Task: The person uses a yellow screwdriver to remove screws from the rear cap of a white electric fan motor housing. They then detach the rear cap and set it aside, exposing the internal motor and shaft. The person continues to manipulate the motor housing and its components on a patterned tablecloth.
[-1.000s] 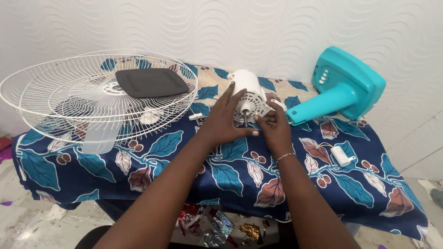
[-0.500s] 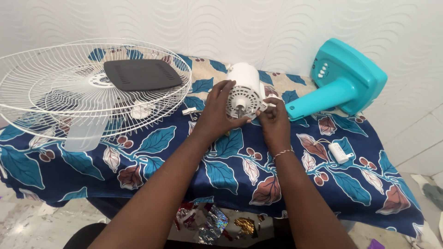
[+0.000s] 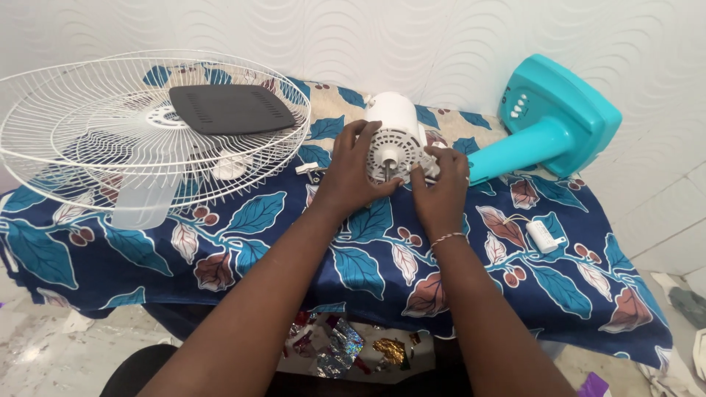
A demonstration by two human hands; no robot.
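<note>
A white fan motor (image 3: 395,132) lies on its side on the blue leaf-patterned cloth (image 3: 368,250), its vented face and short shaft turned toward me. My left hand (image 3: 351,176) grips the motor's left side, fingers curled over the front face. My right hand (image 3: 440,187) presses against the motor's right lower edge, fingers bent on it. A teal fan stand with a button panel (image 3: 553,125) lies just right of the motor, its neck pointing toward my right hand.
Stacked white wire fan guards (image 3: 147,140) sit at the left with a dark grey vented plate (image 3: 229,108) on top and a clear fan blade underneath. A small white capacitor with wires (image 3: 543,235) lies at the right. A small white part (image 3: 309,169) rests beside my left hand. White wall behind.
Both hands have stayed on the motor; the right hand has slid closer against its lower right edge. The view has shifted slightly.
</note>
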